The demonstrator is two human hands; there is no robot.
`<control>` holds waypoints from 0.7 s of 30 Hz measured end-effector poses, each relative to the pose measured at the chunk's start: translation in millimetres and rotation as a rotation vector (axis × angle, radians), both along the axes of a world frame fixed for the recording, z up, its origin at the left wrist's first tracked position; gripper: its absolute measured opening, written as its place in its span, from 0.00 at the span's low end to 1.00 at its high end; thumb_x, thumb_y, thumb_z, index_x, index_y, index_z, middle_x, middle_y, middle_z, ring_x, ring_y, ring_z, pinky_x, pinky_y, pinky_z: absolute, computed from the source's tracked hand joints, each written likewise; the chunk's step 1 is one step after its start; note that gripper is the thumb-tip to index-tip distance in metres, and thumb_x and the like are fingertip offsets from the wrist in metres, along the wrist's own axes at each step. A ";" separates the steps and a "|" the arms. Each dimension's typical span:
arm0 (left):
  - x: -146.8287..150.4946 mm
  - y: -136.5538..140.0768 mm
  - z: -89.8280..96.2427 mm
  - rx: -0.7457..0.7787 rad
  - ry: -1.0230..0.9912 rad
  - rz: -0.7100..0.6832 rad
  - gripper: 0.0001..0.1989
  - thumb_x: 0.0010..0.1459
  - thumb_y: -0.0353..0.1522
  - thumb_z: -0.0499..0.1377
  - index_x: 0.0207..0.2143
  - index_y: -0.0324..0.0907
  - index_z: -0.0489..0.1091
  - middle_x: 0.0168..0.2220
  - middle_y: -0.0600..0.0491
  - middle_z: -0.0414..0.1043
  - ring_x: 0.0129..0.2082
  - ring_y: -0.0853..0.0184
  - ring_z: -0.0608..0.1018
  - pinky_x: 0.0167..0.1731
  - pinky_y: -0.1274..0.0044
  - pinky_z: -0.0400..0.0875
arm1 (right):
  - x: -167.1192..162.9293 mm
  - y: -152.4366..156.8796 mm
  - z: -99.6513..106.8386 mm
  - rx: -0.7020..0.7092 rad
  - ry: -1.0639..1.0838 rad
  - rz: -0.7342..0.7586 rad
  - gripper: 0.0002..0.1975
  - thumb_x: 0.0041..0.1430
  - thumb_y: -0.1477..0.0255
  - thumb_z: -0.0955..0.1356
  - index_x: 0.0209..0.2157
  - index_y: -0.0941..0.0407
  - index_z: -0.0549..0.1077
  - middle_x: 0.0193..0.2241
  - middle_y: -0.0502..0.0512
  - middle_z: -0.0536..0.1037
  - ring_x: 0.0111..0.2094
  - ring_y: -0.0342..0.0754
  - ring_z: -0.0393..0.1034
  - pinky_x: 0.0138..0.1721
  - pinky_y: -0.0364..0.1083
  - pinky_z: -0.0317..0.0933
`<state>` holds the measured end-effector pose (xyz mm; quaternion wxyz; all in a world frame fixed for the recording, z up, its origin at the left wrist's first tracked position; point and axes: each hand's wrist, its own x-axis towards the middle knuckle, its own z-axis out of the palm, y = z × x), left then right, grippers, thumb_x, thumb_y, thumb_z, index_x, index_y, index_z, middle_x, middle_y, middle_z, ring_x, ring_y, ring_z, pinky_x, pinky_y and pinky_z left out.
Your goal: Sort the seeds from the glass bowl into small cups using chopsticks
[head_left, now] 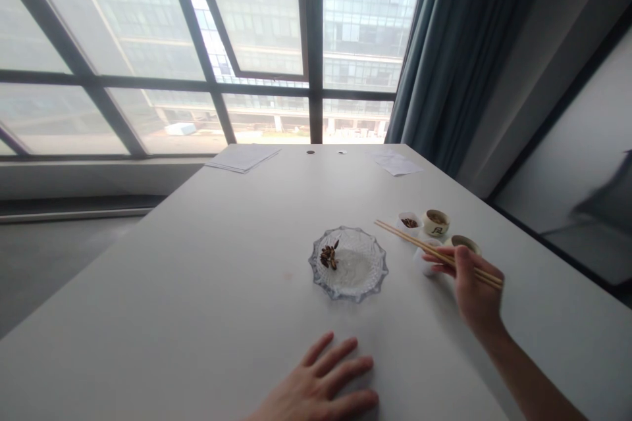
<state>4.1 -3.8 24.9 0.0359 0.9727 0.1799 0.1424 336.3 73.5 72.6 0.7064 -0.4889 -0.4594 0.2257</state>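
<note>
A pair of wooden chopsticks is gripped in my right hand, tips pointing left above the small cups. Nothing shows between the tips. Fingers spread, my left hand lies on the table just in front of a clear glass dish. On the dish's left side sits a small heap of dark brown seeds. A small white cup behind the chopsticks holds more brown pieces. Under my right hand's fingers, another white cup is partly hidden.
Two cream cups stand at the right: one with a dark mark, the other partly behind my hand. Paper sheets lie at the white table's far left, with another paper far right. Windows and a curtain rise beyond.
</note>
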 end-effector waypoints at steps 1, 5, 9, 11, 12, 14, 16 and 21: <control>0.0 0.1 0.3 0.000 -0.005 0.001 0.24 0.69 0.27 0.66 0.65 0.50 0.69 0.70 0.53 0.67 0.72 0.57 0.66 0.75 0.62 0.49 | -7.4 -2.5 -2.4 -0.009 -0.017 0.061 0.23 0.67 0.52 0.72 0.34 0.60 0.84 0.29 0.62 0.87 0.29 0.57 0.86 0.27 0.48 0.80; 0.2 0.0 0.0 0.001 -0.002 0.001 0.25 0.69 0.28 0.67 0.65 0.51 0.69 0.70 0.54 0.67 0.72 0.57 0.66 0.75 0.62 0.48 | -34.1 -12.8 -11.2 -0.064 -0.084 0.298 0.22 0.68 0.53 0.71 0.35 0.58 0.85 0.28 0.61 0.87 0.27 0.56 0.85 0.25 0.48 0.80; 0.5 -0.9 -2.6 0.003 0.008 0.006 0.26 0.68 0.28 0.67 0.66 0.51 0.69 0.71 0.54 0.66 0.73 0.57 0.65 0.75 0.61 0.47 | -49.8 -20.9 -14.8 -0.130 -0.068 0.384 0.20 0.68 0.54 0.72 0.35 0.57 0.84 0.27 0.60 0.86 0.27 0.54 0.84 0.26 0.47 0.79; 0.6 -1.2 -4.4 0.001 0.024 0.007 0.27 0.68 0.28 0.68 0.66 0.51 0.69 0.71 0.55 0.65 0.73 0.56 0.65 0.75 0.60 0.46 | -52.0 -21.9 -16.1 -0.144 -0.067 0.394 0.20 0.69 0.55 0.72 0.35 0.57 0.84 0.27 0.59 0.86 0.27 0.54 0.84 0.26 0.46 0.78; 0.6 -1.3 -5.4 0.004 0.025 0.008 0.27 0.68 0.28 0.68 0.66 0.51 0.69 0.71 0.55 0.65 0.73 0.56 0.65 0.75 0.60 0.46 | -52.0 -21.6 -16.8 -0.140 -0.077 0.405 0.20 0.69 0.55 0.71 0.35 0.57 0.84 0.28 0.59 0.86 0.27 0.54 0.84 0.26 0.46 0.78; 0.6 -1.3 -7.0 0.013 0.006 0.010 0.26 0.69 0.28 0.67 0.65 0.51 0.69 0.71 0.55 0.66 0.72 0.56 0.65 0.75 0.60 0.47 | -50.6 -20.3 -18.0 -0.115 -0.115 0.436 0.19 0.70 0.56 0.71 0.34 0.57 0.85 0.29 0.60 0.86 0.28 0.54 0.84 0.26 0.46 0.78; 0.6 -1.2 -7.6 0.016 -0.005 0.012 0.24 0.70 0.29 0.66 0.65 0.51 0.69 0.71 0.55 0.66 0.72 0.57 0.66 0.75 0.60 0.48 | -48.6 -19.2 -18.6 -0.084 -0.160 0.472 0.19 0.71 0.58 0.70 0.34 0.57 0.85 0.30 0.60 0.87 0.28 0.53 0.84 0.26 0.46 0.79; 0.8 -0.6 -3.8 0.002 0.034 0.008 0.26 0.69 0.28 0.67 0.66 0.51 0.69 0.71 0.54 0.65 0.72 0.55 0.66 0.74 0.60 0.48 | -44.4 -22.5 -16.6 -0.070 -0.230 0.477 0.18 0.72 0.60 0.69 0.34 0.56 0.85 0.30 0.59 0.86 0.28 0.51 0.83 0.27 0.45 0.78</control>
